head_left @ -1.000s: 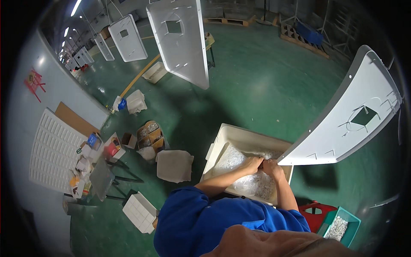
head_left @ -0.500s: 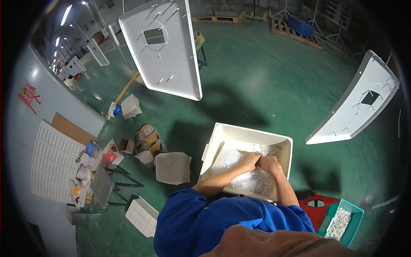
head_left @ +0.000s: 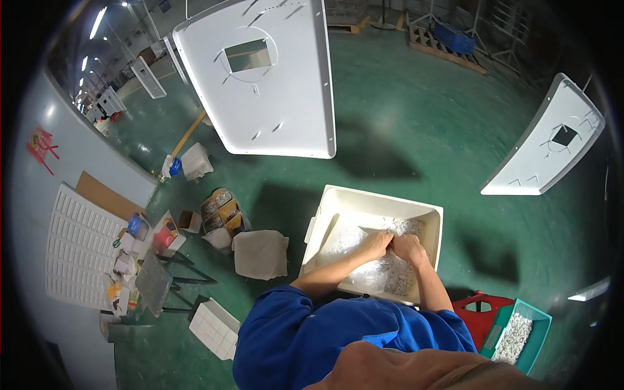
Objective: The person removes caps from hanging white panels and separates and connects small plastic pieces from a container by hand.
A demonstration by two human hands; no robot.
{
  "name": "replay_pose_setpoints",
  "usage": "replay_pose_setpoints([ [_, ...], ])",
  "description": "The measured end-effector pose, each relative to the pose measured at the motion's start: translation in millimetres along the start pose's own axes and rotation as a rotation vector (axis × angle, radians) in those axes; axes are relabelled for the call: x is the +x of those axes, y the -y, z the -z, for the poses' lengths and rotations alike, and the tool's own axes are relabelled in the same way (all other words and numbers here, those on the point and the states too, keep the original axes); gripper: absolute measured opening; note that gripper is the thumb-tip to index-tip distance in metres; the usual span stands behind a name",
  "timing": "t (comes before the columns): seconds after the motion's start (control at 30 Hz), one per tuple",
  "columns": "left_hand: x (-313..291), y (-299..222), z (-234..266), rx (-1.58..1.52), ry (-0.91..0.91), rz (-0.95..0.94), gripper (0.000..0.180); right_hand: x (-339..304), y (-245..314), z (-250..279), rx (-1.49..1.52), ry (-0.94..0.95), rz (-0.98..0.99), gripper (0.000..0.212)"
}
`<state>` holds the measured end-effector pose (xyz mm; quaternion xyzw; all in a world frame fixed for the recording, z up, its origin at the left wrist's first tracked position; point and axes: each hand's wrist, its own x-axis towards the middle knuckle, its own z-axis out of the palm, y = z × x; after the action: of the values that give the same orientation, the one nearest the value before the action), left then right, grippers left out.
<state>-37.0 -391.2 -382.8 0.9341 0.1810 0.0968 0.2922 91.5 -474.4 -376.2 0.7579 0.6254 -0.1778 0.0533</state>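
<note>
My two hands meet over a cream plastic tub (head_left: 377, 195) in front of me. My left hand (head_left: 376, 246) is closed in a pinch, its fingertips close to those of the right. With fingers curled inward, my right hand (head_left: 407, 247) is closed too. Whatever lies between the fingertips is too small to make out. Under my left wrist a clear plastic bag (head_left: 344, 246) spreads over the left side of the tub. Small white pieces (head_left: 398, 281) lie loose beneath and behind my hands; their kind is too small to tell.
A large white panel (head_left: 279, 117) hangs ahead, and another white panel (head_left: 543, 146) hangs at the right. A green bin (head_left: 538, 338) of white pieces stands by a red stool (head_left: 473, 318). At left are a covered stool (head_left: 260, 253), a box of parts (head_left: 227, 211) and a cluttered table (head_left: 155, 283).
The hanging panel ahead has shifted right and turned more toward me. The right panel has moved slightly right and up. My hands stay together over the tub, almost unmoved.
</note>
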Motion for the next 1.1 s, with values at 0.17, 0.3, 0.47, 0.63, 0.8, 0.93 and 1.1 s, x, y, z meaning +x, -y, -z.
replay_pose_setpoints([
  [0.17,0.6,-0.2,-4.8,-0.027,0.019,0.007,0.014,-2.3,-1.6,-1.9,-0.023,0.01,0.001,0.031],
  [0.3,2.0,7.1,-14.6,-0.086,-0.029,0.003,0.019,-5.6,8.8,15.1,-0.078,0.068,-0.011,0.023],
  [0.47,5.6,7.8,-15.5,-0.061,-0.054,-0.05,0.02,-2.9,-0.2,5.6,-0.016,0.04,0.003,0.026],
  [0.63,6.3,9.1,-8.7,-0.055,-0.027,-0.031,0.016,-6.7,6.5,26.9,-0.002,0.06,0.024,0.021],
  [0.8,12.9,7.2,-5.3,-0.089,-0.046,0.019,0.015,-0.8,-7.1,17.1,-0.071,-0.012,0.086,0.02],
  [0.93,23.7,13.5,-4.6,-0.406,-0.133,0.058,0.015,4.5,-9.6,25.3,-0.075,-0.164,0.099,0.018],
  [1.1,33.6,29.8,0.0,-1.307,0.012,0.247,0.023,0.7,3.7,51.0,0.052,-0.315,0.072,0.021],
])
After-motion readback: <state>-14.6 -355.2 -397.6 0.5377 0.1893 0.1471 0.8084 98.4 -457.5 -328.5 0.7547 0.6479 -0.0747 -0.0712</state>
